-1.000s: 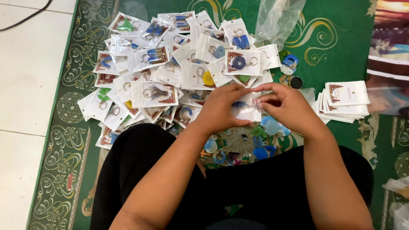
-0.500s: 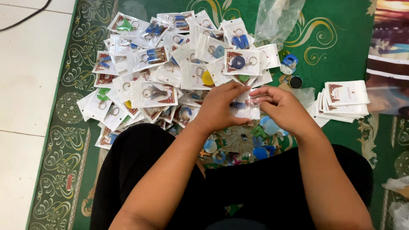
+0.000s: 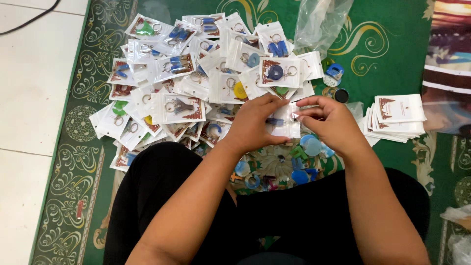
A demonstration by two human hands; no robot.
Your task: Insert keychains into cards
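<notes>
- Small clear pouch [image 3: 286, 122] is being held above the green rug [image 3: 392, 59], between both hands, apparently steadied for handling its top edge.
- Pile of filled pouches [image 3: 196, 83] is lying beyond.
- Left hand [image 3: 255, 122] is gripping the pouch's side.
- Right hand [image 3: 328, 120] fingers [image 3: 306, 105] are pinching its top.

A heap of packets [image 3: 196, 83] covers the green rug [image 3: 392, 59]; a clear bag [image 3: 321, 22] lies beyond, a packet stack [image 3: 397, 115] right.
</notes>
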